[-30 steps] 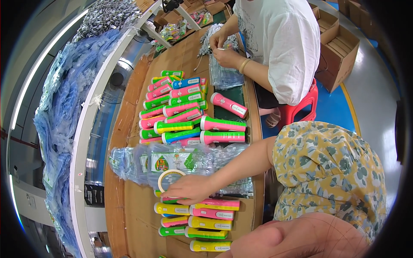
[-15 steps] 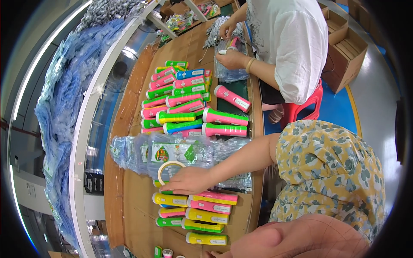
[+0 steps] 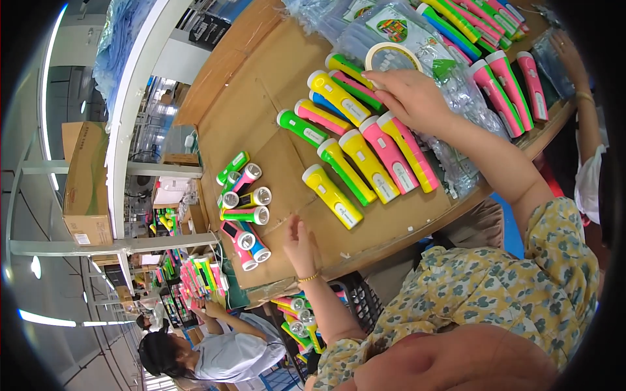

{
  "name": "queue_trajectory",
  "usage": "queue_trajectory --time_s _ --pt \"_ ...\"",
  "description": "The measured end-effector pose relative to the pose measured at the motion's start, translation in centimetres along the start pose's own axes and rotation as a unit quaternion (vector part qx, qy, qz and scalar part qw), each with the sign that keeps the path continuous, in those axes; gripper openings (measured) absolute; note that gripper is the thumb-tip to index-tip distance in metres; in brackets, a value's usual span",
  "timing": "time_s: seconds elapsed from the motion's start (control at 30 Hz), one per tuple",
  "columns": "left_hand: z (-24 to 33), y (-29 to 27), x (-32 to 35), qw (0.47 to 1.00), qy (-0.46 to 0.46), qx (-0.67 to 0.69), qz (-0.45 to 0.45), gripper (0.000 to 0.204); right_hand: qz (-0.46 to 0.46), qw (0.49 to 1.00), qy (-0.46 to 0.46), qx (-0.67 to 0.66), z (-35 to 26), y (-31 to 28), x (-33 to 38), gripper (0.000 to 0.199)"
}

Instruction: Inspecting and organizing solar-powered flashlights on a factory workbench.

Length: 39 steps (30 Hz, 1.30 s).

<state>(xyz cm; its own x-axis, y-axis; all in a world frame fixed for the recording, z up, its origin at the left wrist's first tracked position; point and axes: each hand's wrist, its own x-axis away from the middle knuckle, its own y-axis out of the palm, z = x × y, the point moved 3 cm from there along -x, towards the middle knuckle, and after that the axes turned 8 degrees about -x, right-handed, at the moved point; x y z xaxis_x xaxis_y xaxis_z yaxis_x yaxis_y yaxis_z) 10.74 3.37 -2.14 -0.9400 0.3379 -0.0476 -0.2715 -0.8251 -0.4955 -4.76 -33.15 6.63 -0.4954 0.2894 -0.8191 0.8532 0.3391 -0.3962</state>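
My left hand (image 3: 300,249) hovers over the near edge of the cardboard-covered table, fingers apart and holding nothing. My right hand (image 3: 414,98) reaches over the upper end of a row of flashlights, its fingers apart beside a cream tape ring (image 3: 417,62). Below its fingers lies a pink and green flashlight (image 3: 357,90). The row also holds a yellow flashlight (image 3: 332,197), a pink flashlight (image 3: 390,155) and several in green, yellow and pink. The ring rests on clear plastic bags (image 3: 355,36) with printed labels.
Several flashlights (image 3: 245,215) lie in a loose cluster at the table's left end. More flashlights (image 3: 499,94) are beyond the bags, near another person's hand (image 3: 570,62). A white post (image 3: 134,98) stands left of the table. A person in light blue (image 3: 241,348) works at lower left.
The view has swung toward the table's left end, bringing the flashlight cluster and another worker into sight. My left hand has come into view above the table. My right hand stays near the tape ring.
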Motion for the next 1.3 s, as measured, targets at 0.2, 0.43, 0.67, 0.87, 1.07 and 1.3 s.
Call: queue_trajectory --time_s 0.2,0.43,0.67,0.87,1.07,1.3 --pt "0.0 -3.5 -3.6 0.830 0.174 -0.495 0.190 0.046 -0.024 1.000 0.015 0.000 0.1 -0.5 0.2 0.031" --pt "-0.6 -3.7 -8.1 0.662 0.171 -0.701 0.201 0.045 -0.012 1.000 0.001 0.001 0.3 -0.7 0.2 0.030" --pt "0.9 -3.7 -6.9 0.701 0.243 -0.636 0.212 0.059 0.010 1.000 -0.016 -0.004 0.4 -0.4 0.2 0.028" --pt "2.5 -2.6 -3.5 0.762 0.266 -0.537 0.246 0.062 0.013 1.000 -0.021 -0.003 0.3 -0.4 0.1 0.028" --pt "4.0 -3.2 -0.7 0.922 0.180 -0.118 0.322 0.054 0.014 1.000 -0.019 0.000 0.3 -0.3 0.1 0.028" --pt "3.0 -3.5 1.9 0.919 0.113 0.076 0.371 0.049 -0.010 1.000 -0.010 0.000 0.4 -0.4 0.3 0.029"
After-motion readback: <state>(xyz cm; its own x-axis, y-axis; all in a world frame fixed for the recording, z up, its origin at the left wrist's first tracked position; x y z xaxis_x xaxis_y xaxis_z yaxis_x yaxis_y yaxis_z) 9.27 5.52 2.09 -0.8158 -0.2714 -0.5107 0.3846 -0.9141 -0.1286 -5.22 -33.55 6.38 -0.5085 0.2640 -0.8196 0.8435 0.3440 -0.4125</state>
